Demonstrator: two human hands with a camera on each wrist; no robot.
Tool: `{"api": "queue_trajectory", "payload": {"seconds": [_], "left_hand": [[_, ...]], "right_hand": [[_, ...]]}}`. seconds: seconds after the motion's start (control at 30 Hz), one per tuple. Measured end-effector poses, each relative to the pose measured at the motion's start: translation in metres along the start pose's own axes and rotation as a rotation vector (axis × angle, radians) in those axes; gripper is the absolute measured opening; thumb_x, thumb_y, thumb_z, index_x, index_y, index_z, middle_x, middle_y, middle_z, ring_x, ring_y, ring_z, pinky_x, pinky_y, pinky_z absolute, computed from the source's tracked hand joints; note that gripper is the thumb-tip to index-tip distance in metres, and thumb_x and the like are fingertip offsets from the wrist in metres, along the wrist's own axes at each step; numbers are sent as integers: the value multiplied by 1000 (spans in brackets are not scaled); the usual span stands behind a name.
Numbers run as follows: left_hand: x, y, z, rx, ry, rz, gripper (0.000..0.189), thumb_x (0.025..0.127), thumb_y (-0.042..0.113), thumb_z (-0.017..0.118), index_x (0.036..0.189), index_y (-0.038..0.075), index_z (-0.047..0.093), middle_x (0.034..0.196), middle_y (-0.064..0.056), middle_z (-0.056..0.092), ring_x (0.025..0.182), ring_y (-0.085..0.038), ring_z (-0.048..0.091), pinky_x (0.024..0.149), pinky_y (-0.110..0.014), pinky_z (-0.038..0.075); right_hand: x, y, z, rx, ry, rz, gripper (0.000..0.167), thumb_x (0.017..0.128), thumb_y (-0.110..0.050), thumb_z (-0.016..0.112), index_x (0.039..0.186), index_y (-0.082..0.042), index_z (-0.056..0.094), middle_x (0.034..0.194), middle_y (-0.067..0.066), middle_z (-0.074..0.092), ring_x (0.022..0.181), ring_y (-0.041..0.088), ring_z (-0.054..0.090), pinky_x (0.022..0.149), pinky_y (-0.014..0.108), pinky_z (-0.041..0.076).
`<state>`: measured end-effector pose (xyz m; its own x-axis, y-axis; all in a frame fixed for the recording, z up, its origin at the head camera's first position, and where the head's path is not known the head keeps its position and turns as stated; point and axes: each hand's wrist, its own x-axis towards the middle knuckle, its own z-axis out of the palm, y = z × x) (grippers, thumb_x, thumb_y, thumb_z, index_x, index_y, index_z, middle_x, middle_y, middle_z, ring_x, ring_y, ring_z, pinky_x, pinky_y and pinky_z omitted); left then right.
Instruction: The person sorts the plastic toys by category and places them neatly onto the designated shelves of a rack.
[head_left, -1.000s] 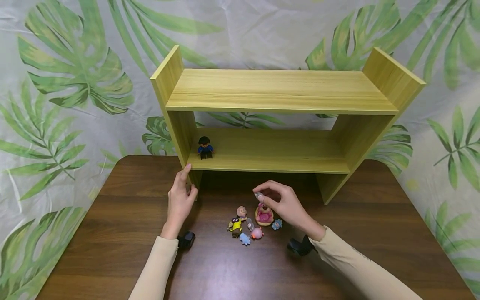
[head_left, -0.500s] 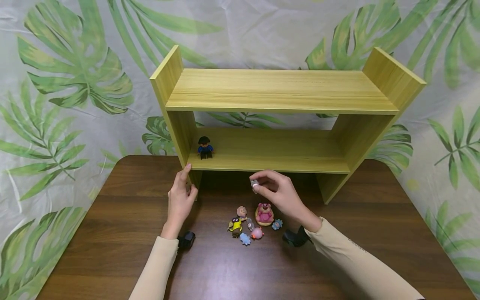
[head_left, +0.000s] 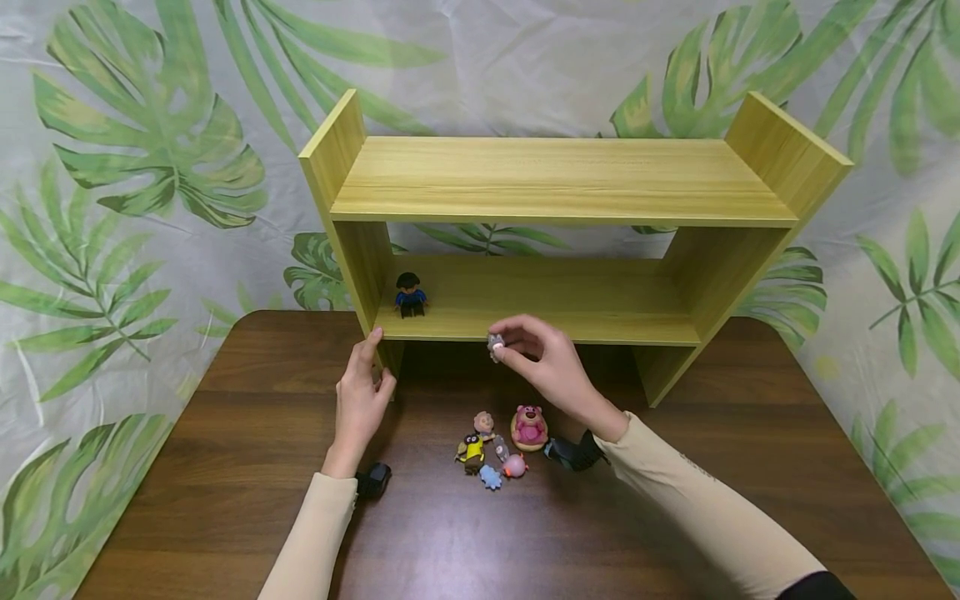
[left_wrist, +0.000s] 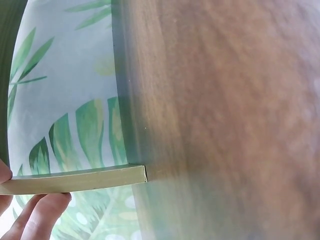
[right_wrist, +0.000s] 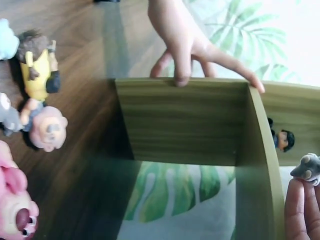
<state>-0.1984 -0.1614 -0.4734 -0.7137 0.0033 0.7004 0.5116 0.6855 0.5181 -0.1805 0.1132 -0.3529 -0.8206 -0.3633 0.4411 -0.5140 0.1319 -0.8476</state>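
Note:
My right hand [head_left: 553, 371] pinches a small grey animal figurine [head_left: 495, 347] between thumb and fingertips, just in front of the lower board's front edge. In the right wrist view the figurine [right_wrist: 308, 169] sits at the fingertips at the right edge. My left hand [head_left: 360, 402] grips the left side panel of the wooden shelf [head_left: 540, 208]; the left wrist view has the panel [left_wrist: 85, 180] between its fingers. A toy figure [head_left: 409, 297] with dark hair and blue sleeves stands at the left of the lower board.
Several small toys lie on the brown table [head_left: 225, 467] before the shelf: a pink bear [head_left: 529, 429], a yellow-clad figure [head_left: 472, 452], a pink-headed figure [head_left: 483, 424], another grey figurine [head_left: 501, 450], a light-blue piece [head_left: 491, 477] and a pink round toy [head_left: 514, 466]. Leaf-print cloth [head_left: 150, 167] hangs behind.
My right hand has lifted the grey figurine from above the toy group, forward and slightly left, to the lower board's edge. The left hand has stayed on the panel.

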Motion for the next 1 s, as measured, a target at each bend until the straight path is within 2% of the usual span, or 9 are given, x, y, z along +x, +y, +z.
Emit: {"api": "queue_trajectory", "payload": {"seconds": [0.13,0.37,0.6,0.77,1.0], "left_hand": [[0,0,0,2,0,1,83,81,-13,55,147,31,30,123,-16,51,50,-11,28,48,-30,34],[0,1,0,6,-1,-3,85,81,-14,54,147,34,29,123,-16,51,51,-12,28,48,-31,34],[0,0,1,11,9,0,84,81,-14,55,147,33,30,123,-15,51,51,-11,28,48,-30,35],[1,1,1,10,15,-2,85,80,-14,55,146,33,30,122,-15,52,51,-11,29,48,-31,36],[0,1,0,12,6,-14,86,81,-13,55,147,35,29,122,-15,52,50,-11,29,47,-30,35]], "right_hand": [[6,-20,2,-10,7,3,21,87,10,61,108,12,59,100,24,62,89,36,61,82,38,51],[14,-23,5,-37,8,-17,19,87,10,60,106,13,59,98,25,62,89,36,61,82,40,51],[27,8,6,-25,13,-63,22,89,5,62,110,8,60,100,21,62,89,32,61,81,39,51],[36,13,9,-48,27,-77,20,89,-1,64,108,4,62,98,16,64,87,26,63,78,33,51],[49,11,13,-117,32,-70,19,88,0,65,107,3,63,96,13,65,88,22,63,78,29,51]]}}
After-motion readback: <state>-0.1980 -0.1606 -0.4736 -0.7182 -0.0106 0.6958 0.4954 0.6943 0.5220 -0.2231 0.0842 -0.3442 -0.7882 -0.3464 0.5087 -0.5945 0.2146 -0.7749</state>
